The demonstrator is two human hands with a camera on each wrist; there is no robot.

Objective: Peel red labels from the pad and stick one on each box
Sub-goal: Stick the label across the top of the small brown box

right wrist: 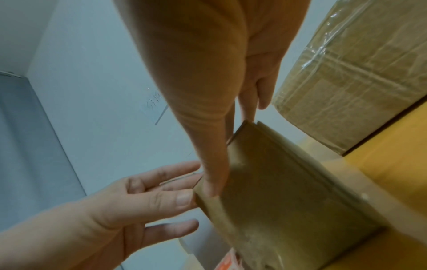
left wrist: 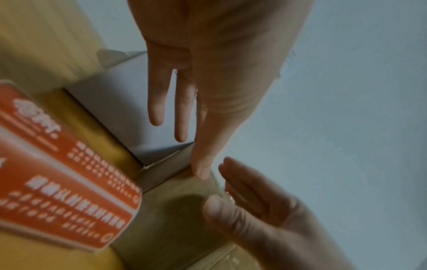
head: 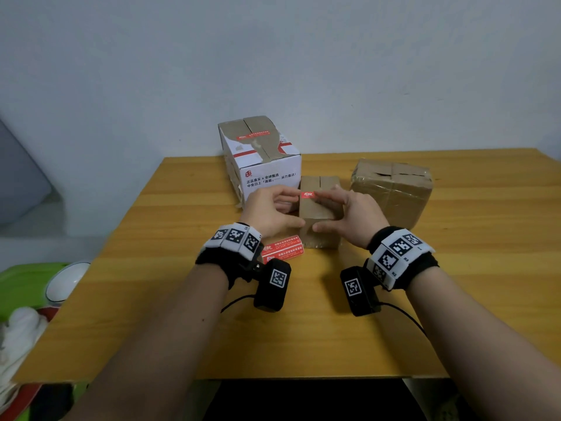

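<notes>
Nearest, the label pad [head: 282, 248] lies flat on the counter [head: 303, 329], toward its middle, within reach for the next peel. Beyond it both hands, left hand [head: 270, 208] and right hand [head: 352, 214], fingers straight, press a red label [head: 308, 194] onto the small brown box [head: 320, 214], thumbs steadying its front.

Wooden table [head: 303, 329], pale wall [head: 273, 56], white shoes [head: 18, 335], green surface [head: 21, 284]

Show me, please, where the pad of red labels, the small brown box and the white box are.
pad of red labels [head: 282, 248]: head view, middle of its red top sheet.
small brown box [head: 317, 212]: head view, bare top face between the hands.
white box [head: 270, 174]: head view, printed front side.
</notes>
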